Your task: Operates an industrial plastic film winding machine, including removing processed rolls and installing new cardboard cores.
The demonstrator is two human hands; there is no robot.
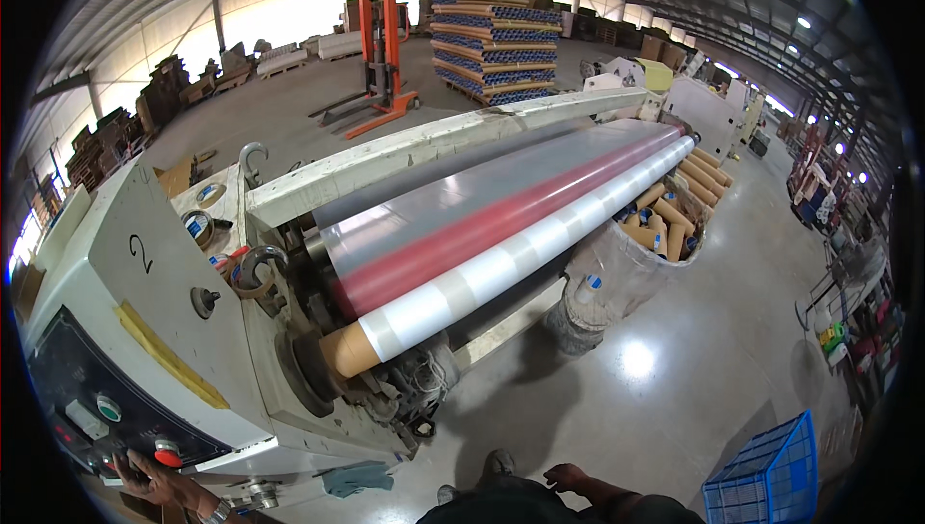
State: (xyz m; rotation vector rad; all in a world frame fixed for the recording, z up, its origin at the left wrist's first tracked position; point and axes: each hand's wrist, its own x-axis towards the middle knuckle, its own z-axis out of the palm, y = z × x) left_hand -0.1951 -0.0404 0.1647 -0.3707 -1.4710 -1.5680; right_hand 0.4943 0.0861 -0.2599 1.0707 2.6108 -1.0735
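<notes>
At the lower left, my left hand (pixel 159 482) rests at the dark control panel (pixel 82 384), fingers stretched out and apart, beside a red push button (pixel 168 453). A green button (pixel 109 408) is above it. My right hand (pixel 568 478) hangs low over the floor, holding nothing, its fingers loosely apart. In front of me, a roll of white film (pixel 511 259) is wound on a brown cardboard core (pixel 349 351) and lies across the machine. Behind it, a clear sheet (pixel 482 192) runs over a red roller (pixel 462 240).
A large bag (pixel 617 274) full of cardboard tubes stands beyond the roll. Tape rolls (pixel 198 226) lie on the machine top. A blue crate (pixel 766 476) is at the lower right. An orange lifter (pixel 383 52) and stacked tubes (pixel 493 47) stand at the back.
</notes>
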